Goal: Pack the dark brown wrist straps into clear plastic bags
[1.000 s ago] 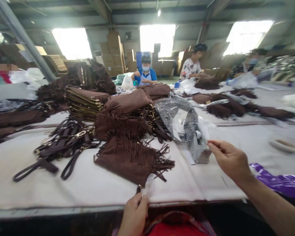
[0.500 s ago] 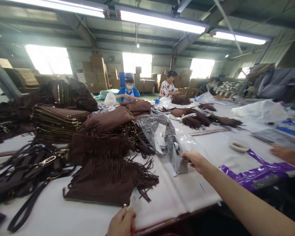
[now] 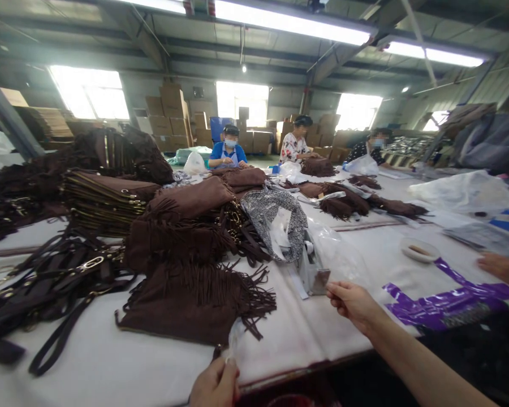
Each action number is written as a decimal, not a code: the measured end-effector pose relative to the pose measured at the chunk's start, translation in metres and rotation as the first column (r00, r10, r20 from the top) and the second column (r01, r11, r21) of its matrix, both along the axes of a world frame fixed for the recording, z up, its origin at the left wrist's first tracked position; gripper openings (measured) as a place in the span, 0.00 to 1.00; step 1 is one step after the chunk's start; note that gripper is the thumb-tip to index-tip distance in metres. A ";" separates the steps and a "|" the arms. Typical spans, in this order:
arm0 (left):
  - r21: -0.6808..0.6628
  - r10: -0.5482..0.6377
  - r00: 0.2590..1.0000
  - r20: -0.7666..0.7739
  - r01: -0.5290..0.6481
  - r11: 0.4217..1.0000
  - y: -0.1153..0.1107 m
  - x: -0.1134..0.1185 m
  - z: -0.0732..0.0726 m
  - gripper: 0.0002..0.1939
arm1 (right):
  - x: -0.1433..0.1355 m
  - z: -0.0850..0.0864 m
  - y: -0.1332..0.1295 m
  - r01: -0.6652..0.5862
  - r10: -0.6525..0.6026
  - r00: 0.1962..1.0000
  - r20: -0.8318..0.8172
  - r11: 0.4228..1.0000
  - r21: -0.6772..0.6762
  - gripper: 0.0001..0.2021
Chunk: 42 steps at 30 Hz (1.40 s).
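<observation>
A dark brown fringed bag (image 3: pixel 186 305) lies flat on the white-covered table. At its lower right corner, my left hand (image 3: pixel 216 381) is closed on a small piece of clear plastic (image 3: pixel 236 336) near the bag's edge. My right hand (image 3: pixel 350 302) is pinched just right of a small grey metal tape dispenser (image 3: pixel 314 274); whatever its fingertips hold is too small to make out. Beside the dispenser is a speckled black-and-white cloth bundle (image 3: pixel 275 223) with white paper on it.
Stacked brown bags (image 3: pixel 106 203) and dark straps (image 3: pixel 68 282) fill the left. At right are a tape roll (image 3: pixel 419 250), purple plastic (image 3: pixel 453 299) and another person's hand (image 3: pixel 503 268). Several people sit across the table.
My right hand has moved from the dispenser's upper edge to just right of it and slightly lower. My left hand stays closed at the bag's corner. The camera view has shifted slightly.
</observation>
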<state>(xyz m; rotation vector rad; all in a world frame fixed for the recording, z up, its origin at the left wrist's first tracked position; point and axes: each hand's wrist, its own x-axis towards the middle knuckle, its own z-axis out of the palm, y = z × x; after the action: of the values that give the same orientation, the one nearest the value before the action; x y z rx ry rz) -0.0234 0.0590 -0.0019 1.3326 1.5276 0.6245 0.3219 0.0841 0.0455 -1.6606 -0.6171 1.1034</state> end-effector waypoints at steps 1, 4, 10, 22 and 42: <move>0.017 0.000 1.000 -0.018 0.000 1.000 -0.003 -0.001 0.002 0.22 | 0.001 -0.006 0.000 0.002 -0.002 1.000 0.030 1.000 -0.002 0.13; 0.057 -0.013 0.999 -0.046 0.016 0.998 -0.014 -0.002 0.011 0.20 | 0.003 -0.019 -0.005 -0.019 0.036 0.983 0.182 0.995 -0.097 0.12; 0.126 0.011 0.998 -0.058 -0.004 0.992 -0.027 -0.003 0.014 0.17 | -0.052 -0.003 -0.026 -0.576 0.606 0.747 0.272 0.795 -0.189 0.15; 0.360 -0.081 0.951 -0.300 0.192 0.913 -0.040 -0.011 0.012 0.16 | -0.208 -0.010 -0.012 -0.826 0.839 0.529 0.125 0.543 -0.149 0.14; 0.428 -0.067 0.879 -0.473 0.295 0.854 -0.040 -0.013 0.002 0.13 | -0.194 -0.005 -0.012 -0.891 0.892 0.449 0.061 0.451 -0.041 0.10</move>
<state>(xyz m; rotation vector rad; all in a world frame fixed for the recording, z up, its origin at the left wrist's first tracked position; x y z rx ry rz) -0.0365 0.0193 0.0005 2.1097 1.6230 0.6355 0.1276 0.0721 0.0409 -1.3264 -1.6835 1.7749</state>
